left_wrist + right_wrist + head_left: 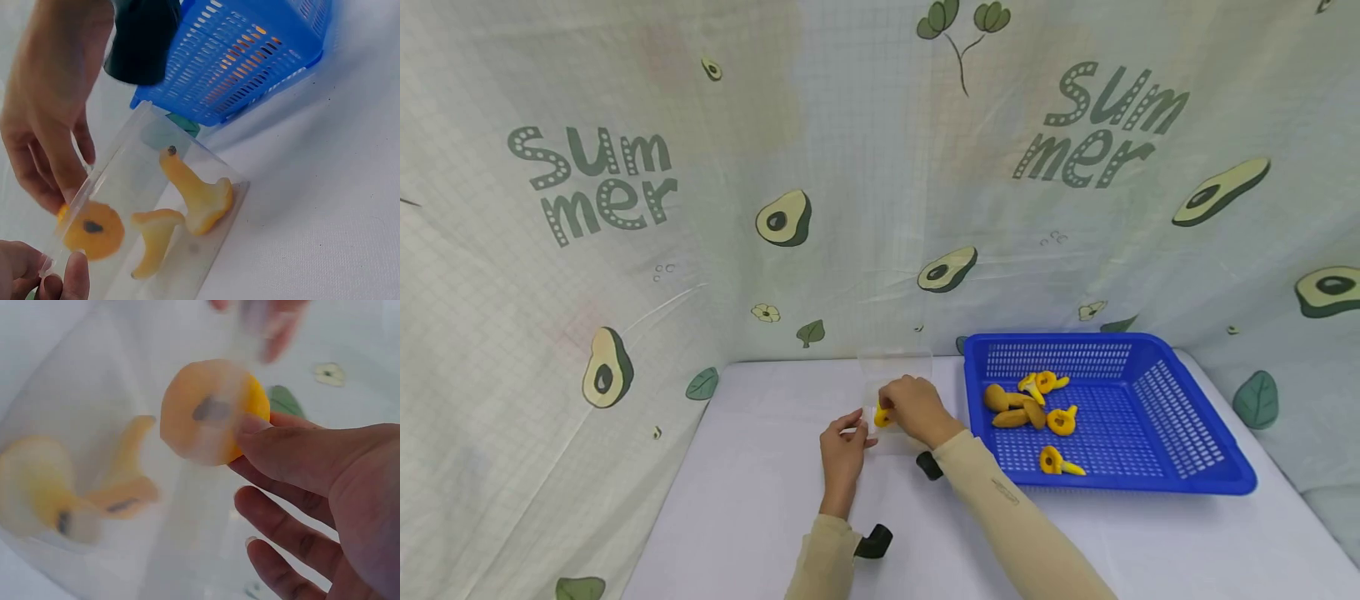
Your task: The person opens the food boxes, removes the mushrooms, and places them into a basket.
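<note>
My right hand (919, 410) pinches a yellow mushroom (253, 394) between thumb and fingers at the opening of a clear plastic container (134, 134). Part of the mushroom's cap shows through the container's wall, with a dark spot at its middle. Fingers of my left hand (842, 457) pinch the container's rim close by, as the left wrist view shows. Inside the container lie two more yellow mushrooms, a larger one (200, 199) and a smaller one (156, 237). In the right wrist view they look blurred through the plastic.
A blue perforated basket (1195, 417) stands to the right, holding several yellow mushrooms (1062, 421) and brown mushrooms (1011, 417). White cloth covers the table (752, 467). A printed curtain (865, 167) hangs behind. Black wrist devices (874, 542) sit at both cuffs.
</note>
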The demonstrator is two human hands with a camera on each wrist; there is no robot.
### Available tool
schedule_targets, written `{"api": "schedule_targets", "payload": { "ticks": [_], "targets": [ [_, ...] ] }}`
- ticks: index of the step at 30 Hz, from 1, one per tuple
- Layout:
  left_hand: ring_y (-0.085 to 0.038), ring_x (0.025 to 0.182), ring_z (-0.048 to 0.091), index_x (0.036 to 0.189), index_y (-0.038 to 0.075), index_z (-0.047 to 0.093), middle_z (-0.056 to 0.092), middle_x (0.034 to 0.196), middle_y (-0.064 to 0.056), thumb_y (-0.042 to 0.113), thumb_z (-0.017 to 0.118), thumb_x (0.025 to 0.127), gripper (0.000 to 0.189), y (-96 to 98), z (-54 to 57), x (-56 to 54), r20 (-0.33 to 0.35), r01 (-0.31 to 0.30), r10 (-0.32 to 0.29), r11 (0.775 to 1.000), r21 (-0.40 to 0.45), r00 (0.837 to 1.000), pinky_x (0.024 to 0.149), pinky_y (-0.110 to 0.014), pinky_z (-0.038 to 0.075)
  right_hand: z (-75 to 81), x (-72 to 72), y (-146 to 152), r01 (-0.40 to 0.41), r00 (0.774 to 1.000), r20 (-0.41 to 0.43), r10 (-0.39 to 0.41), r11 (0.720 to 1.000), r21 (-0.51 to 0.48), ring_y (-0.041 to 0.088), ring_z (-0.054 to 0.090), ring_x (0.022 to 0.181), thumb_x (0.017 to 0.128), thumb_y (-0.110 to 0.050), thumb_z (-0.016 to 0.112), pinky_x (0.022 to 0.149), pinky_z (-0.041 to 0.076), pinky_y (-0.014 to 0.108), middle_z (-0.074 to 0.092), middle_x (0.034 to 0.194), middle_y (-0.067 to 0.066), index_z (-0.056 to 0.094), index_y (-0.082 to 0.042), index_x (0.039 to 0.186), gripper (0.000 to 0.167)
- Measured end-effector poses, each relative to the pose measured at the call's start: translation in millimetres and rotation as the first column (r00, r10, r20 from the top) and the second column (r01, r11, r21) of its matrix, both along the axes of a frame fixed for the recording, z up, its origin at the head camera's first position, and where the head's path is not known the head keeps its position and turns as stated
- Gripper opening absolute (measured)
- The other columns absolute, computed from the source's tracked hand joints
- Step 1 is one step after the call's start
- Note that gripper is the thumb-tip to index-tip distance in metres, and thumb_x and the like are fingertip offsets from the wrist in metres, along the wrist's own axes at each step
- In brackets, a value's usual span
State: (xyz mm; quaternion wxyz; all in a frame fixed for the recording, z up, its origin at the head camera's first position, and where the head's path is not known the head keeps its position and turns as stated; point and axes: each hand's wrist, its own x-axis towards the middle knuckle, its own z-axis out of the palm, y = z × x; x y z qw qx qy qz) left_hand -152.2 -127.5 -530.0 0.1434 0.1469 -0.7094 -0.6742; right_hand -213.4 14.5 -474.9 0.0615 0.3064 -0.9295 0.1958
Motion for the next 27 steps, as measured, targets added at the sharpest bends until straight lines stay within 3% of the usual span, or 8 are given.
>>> {"api": "schedule_targets", "payload": {
  "ticks": [5, 11, 12, 21, 27],
  "targets": [
    [-0.029, 0.075, 0.069, 0.123, -0.018, 0.068, 0.062, 0.105, -0.024, -0.011, 0.065, 0.097, 0.027, 2.1, 3.0, 1.0, 0.009, -0.007, 0.007, 1.000, -0.017, 1.000, 0.065, -0.032, 0.069, 21.3, 11.1, 11.1, 0.039, 0.999, 0.019, -0.039, 0.999, -0.032, 0.024, 0.065, 0.082, 0.088, -0.008, 0.086, 0.076, 0.059, 0.041, 0.077, 0.089, 0.003, 0.079, -0.010, 0.089, 0.008],
    [-0.021, 0.074, 0.066, 0.123, -0.016, 0.069, 0.062, 0.105, -0.021, -0.011, 0.064, 0.097, 0.027, 1.2, 1.1, 0.6, 0.031, -0.010, 0.010, 1.000, -0.014, 0.999, 0.065, -0.026, 0.068, 39.1, 21.9, 29.7, 0.078, 0.997, 0.020, -0.076, 0.995, -0.067, 0.024, 0.066, 0.085, 0.088, -0.009, 0.086, 0.081, 0.059, 0.042, 0.077, 0.091, 0.001, 0.079, -0.012, 0.092, 0.009],
    [-0.017, 0.074, 0.065, 0.124, -0.015, 0.069, 0.062, 0.105, -0.020, -0.010, 0.065, 0.097, 0.027, 0.6, 0.3, 0.8, 0.028, -0.008, 0.008, 1.000, -0.008, 1.000, 0.064, -0.023, 0.067, 40.6, 23.3, 33.5, 0.086, 0.996, 0.016, -0.085, 0.994, -0.075, 0.023, 0.066, 0.086, 0.088, -0.010, 0.087, 0.081, 0.060, 0.042, 0.077, 0.092, 0.000, 0.080, -0.013, 0.093, 0.010],
    [-0.022, 0.076, 0.066, 0.125, -0.015, 0.068, 0.061, 0.105, -0.019, -0.011, 0.064, 0.097, 0.029, 1.2, -0.3, 1.2, 0.038, -0.010, 0.010, 1.000, -0.005, 0.999, 0.065, -0.023, 0.067, 51.1, 35.9, 70.4, 0.131, 0.987, -0.072, -0.142, 0.981, -0.141, 0.022, 0.066, 0.086, 0.084, -0.008, 0.089, 0.078, 0.061, 0.038, 0.077, 0.092, -0.001, 0.081, -0.014, 0.092, 0.013],
    [-0.014, 0.072, 0.063, 0.126, -0.014, 0.069, 0.061, 0.106, -0.019, -0.009, 0.064, 0.098, 0.029, 0.7, 0.6, 1.6, 0.043, 0.000, 0.000, 1.000, -0.019, 0.999, 0.066, -0.025, 0.067, 51.4, 41.0, 92.9, 0.134, 0.978, -0.137, -0.155, 0.979, -0.151, 0.022, 0.065, 0.085, 0.082, -0.007, 0.090, 0.077, 0.059, 0.041, 0.076, 0.091, -0.001, 0.080, -0.014, 0.090, 0.014]
  ]
}}
